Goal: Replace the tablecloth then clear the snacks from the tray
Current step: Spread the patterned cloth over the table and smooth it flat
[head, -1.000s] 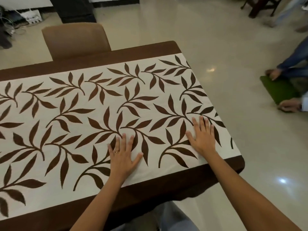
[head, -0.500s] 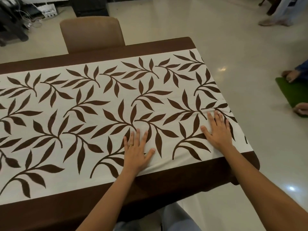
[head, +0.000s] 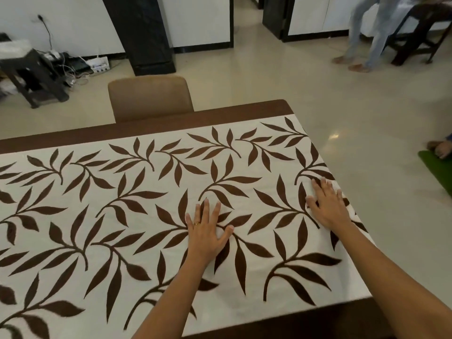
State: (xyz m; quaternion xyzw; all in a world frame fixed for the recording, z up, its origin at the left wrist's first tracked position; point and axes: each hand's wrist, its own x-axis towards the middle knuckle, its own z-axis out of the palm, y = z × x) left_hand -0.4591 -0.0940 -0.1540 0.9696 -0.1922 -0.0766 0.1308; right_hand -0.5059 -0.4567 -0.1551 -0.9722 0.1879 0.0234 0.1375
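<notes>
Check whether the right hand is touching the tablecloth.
Touching. The head view shows the right hand lying flat, fingers spread, on the leaf-patterned tablecloth near its right edge, with no gap visible under the palm.

Bare forearms (head: 168, 304); gold ring (head: 197, 223) on one finger of left grip (head: 206, 237).

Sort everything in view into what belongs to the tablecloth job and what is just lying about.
Job: tablecloth, with left hand and right hand flat on it. No tray or snacks in view.
Lying about: chair, stool, power strip, green mat.
</notes>
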